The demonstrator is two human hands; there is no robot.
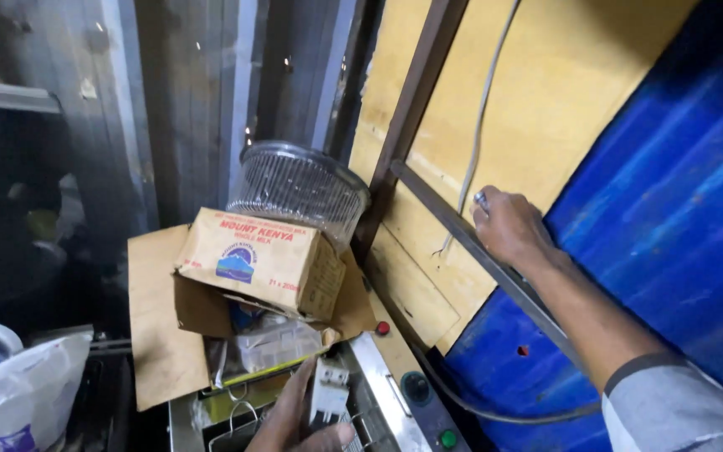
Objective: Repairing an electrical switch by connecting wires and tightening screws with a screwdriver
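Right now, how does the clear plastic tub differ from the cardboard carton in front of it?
The clear ribbed tub is round and see-through; the cardboard carton is boxy, tan and opaque. The tub sits behind and higher; the carton lies tilted on the brown cardboard sheets. Both are apart from the left hand and right hand.
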